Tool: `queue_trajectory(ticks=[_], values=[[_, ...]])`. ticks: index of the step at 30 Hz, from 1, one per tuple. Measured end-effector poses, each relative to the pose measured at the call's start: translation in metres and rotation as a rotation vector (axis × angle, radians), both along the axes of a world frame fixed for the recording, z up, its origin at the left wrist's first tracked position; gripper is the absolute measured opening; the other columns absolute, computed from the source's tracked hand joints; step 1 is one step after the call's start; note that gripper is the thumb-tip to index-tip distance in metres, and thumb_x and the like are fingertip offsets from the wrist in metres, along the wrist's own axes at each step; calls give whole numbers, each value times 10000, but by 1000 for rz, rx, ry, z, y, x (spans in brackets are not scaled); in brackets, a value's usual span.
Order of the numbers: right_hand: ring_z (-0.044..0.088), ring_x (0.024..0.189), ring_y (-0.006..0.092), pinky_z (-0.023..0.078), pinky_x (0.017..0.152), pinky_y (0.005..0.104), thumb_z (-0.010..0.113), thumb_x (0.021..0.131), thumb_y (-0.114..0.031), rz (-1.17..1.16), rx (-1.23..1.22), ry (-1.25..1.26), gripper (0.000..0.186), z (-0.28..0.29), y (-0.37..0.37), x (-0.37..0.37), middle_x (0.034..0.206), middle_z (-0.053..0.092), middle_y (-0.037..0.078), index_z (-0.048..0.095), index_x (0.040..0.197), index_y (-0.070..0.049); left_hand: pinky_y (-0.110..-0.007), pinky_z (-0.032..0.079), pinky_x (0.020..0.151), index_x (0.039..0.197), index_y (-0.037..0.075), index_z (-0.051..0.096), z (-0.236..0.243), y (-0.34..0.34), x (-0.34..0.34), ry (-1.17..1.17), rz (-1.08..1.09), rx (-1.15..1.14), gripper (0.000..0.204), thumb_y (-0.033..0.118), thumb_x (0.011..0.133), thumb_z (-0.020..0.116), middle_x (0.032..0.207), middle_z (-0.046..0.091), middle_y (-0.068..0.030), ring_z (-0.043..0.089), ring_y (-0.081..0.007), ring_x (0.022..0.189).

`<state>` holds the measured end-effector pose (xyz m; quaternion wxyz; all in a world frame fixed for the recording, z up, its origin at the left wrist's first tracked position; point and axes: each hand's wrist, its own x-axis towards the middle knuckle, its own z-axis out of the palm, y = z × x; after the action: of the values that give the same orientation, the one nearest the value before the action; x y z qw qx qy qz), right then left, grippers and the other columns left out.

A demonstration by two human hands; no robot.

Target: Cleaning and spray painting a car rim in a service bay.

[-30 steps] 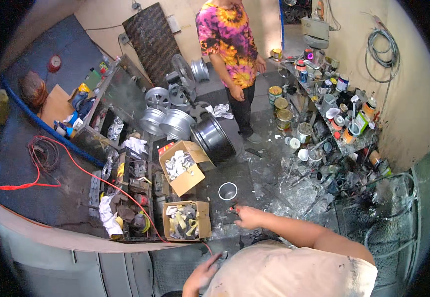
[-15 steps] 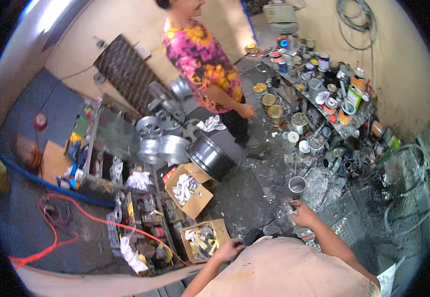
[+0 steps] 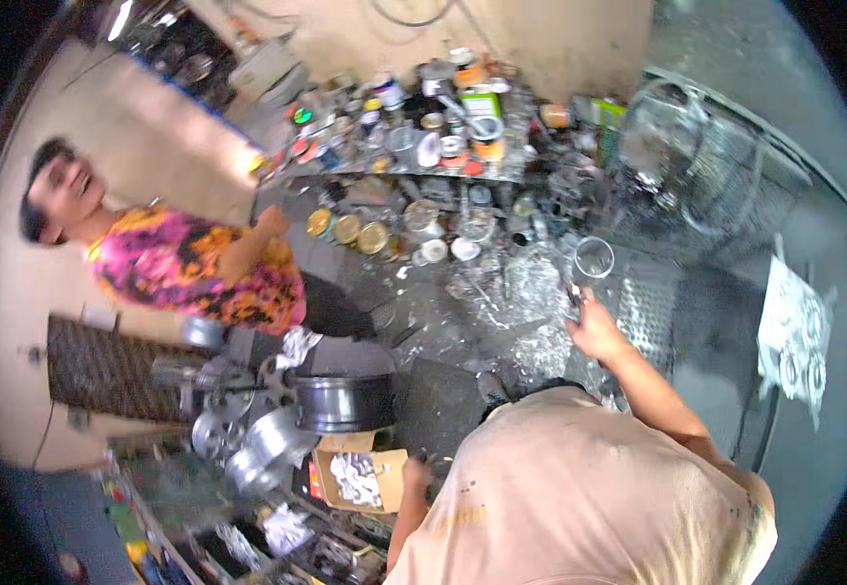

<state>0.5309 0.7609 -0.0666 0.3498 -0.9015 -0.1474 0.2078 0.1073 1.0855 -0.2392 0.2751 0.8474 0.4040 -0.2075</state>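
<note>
My right hand (image 3: 597, 329), out in front on the right, is closed round what looks like a spray gun (image 3: 575, 297). A round, pale cup (image 3: 594, 257) stands out just beyond the fingers and seems to belong to it. Low on my left side, my left hand (image 3: 417, 476) is curled, with a small dark thing at its fingertips that is too blurred to name. Beside that hand sits an open cardboard box (image 3: 391, 481) with white crumpled pieces inside. A dark, shiny wheel rim (image 3: 346, 404) lies just past the box.
A person in a bright patterned shirt (image 3: 190, 263) stands at the left. Paint cans (image 3: 373, 237) line the floor before a cluttered bench (image 3: 501, 174). Silver wheel rims (image 3: 272, 444) are gathered at lower left. A stained sheet (image 3: 794, 336) hangs at the right.
My view has swung to the right, so the person, rims and bench shift left. The cup has moved along with my right hand. My left hand now appears beside the box of white pieces.
</note>
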Motion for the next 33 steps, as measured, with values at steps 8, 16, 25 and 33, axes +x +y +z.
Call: queue_trajectory(ticks=[8,16,25,33], values=[[505,1224,464,438,1024,470,699,829,-169,-203,-1,-372,699,25,18,19,1331,470,300,348,1406,12,-344,364,374,869,48,675,-67,115,-118,-216,882,-645,145,193,883,670,634,621,-56,559,-189,474],[625,1047,283,476,942,396,698,829,-152,-554,345,-436,534,57,-12,126,1088,645,146,505,1311,-23,-327,440,473,893,50,637,-111,97,-45,-343,799,-664,148,192,924,661,755,650,-78,587,-177,584],[551,750,276,482,576,478,725,818,-216,-1336,1014,59,280,68,-119,345,912,566,137,635,1064,-118,-339,498,605,1010,-37,659,8,64,168,-67,373,-396,234,169,909,704,840,687,-94,624,-171,700],[547,1212,383,424,1017,610,595,899,-312,-1297,1440,123,488,20,-127,486,1327,595,127,561,1317,-64,-345,537,723,1189,8,662,17,55,247,-30,371,-366,397,289,910,700,1007,727,-138,683,-191,831]])
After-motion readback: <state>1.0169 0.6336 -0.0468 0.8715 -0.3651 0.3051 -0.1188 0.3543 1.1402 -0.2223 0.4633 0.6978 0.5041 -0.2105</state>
